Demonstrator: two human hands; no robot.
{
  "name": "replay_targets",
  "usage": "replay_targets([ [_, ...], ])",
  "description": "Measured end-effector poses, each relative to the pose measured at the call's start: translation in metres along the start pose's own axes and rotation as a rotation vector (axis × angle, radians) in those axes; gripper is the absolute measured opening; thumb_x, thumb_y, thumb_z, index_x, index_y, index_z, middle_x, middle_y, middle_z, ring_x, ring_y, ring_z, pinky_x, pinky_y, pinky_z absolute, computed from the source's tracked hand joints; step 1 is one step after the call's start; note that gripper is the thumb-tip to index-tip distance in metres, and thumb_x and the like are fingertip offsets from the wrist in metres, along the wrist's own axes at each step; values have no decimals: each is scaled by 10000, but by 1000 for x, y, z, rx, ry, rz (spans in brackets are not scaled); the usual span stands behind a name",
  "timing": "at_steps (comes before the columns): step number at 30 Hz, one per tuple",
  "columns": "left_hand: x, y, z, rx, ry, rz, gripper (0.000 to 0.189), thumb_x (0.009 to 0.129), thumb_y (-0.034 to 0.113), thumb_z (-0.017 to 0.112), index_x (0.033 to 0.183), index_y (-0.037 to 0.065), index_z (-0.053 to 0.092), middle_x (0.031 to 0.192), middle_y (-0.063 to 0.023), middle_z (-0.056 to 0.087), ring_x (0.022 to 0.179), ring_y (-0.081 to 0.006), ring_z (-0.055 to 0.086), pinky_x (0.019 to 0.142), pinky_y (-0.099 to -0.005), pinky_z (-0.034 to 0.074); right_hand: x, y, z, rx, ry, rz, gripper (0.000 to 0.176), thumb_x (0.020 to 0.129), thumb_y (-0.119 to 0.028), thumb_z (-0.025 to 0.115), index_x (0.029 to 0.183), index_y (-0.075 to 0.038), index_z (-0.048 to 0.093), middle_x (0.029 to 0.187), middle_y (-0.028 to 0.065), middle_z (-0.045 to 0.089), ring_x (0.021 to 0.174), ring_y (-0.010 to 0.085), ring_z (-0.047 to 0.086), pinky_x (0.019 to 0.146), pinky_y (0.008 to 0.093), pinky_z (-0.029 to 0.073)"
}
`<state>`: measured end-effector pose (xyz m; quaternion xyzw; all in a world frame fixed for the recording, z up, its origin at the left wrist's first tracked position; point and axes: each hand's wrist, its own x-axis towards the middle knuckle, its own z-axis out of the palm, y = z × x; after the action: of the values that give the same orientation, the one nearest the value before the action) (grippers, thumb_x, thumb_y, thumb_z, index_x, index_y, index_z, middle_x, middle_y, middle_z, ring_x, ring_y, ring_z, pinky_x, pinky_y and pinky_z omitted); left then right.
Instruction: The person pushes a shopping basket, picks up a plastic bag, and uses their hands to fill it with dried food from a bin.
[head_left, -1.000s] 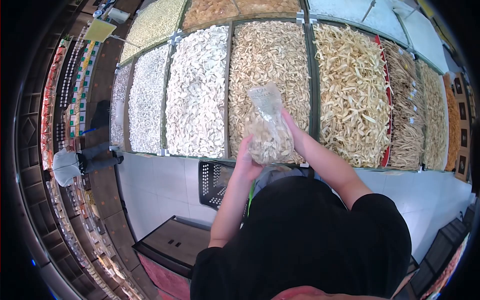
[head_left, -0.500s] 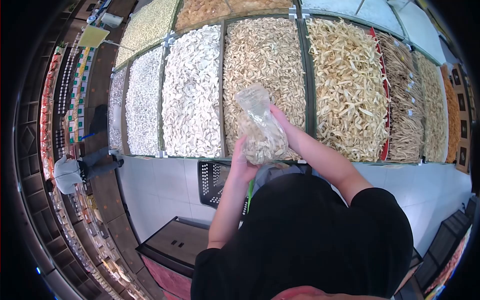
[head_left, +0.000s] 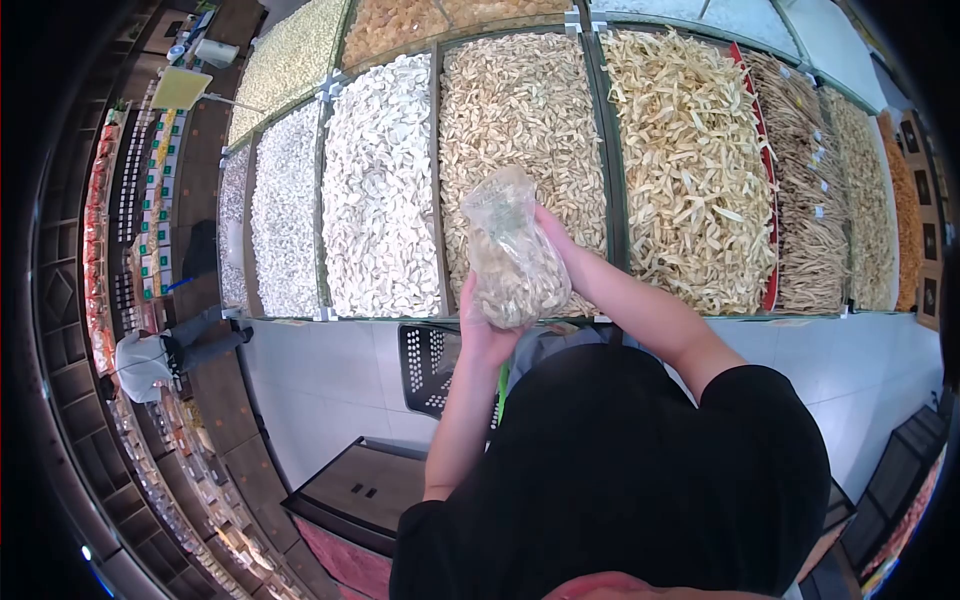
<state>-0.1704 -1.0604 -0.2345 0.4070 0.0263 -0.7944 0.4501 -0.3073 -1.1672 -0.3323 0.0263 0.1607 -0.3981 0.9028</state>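
A clear plastic bag (head_left: 515, 255) filled with pale dried pieces is held up in front of my chest, over the near edge of a bin of tan dried slices (head_left: 525, 110). My left hand (head_left: 486, 330) wraps round the bag's lower left side. On the bag's right side, my right hand (head_left: 556, 243) grips it, its fingers partly hidden behind the plastic. The upper part of the bag is crumpled and leans to the left.
White slices (head_left: 380, 190) fill the bin to the left; yellowish strips (head_left: 690, 180) lie in the one to the right. A black perforated basket (head_left: 425, 375) is below the counter edge. Another person (head_left: 145, 365) is by the shelves at far left.
The view has shifted slightly. The top of the bag looks rounder and less flattened than before, and both hands still hold it. The person at far left has shifted a little.
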Motion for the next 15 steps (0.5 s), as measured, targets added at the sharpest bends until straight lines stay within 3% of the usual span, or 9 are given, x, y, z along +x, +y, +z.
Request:
replay_targets([
  [5, 2, -7, -3, -30, -25, -2, 702, 1021, 599, 389, 1565, 156, 374, 1532, -120, 484, 1386, -350, 491, 1125, -604, 383, -14, 3, 10, -59, 58, 11, 513, 1068, -381, 380, 1366, -6, 565, 1238, 206, 684, 1076, 336, 707, 932, 491, 600],
  [15, 23, -8, 1, -6, -34, 68, 634, 1034, 493, 478, 1515, 83, 427, 1478, -138, 531, 1348, -336, 526, 1134, -543, 413, -15, -7, 6, -54, -3, -37, 520, 1079, -403, 375, 1390, -27, 555, 1257, 182, 678, 1077, 323, 705, 931, 460, 598],
])
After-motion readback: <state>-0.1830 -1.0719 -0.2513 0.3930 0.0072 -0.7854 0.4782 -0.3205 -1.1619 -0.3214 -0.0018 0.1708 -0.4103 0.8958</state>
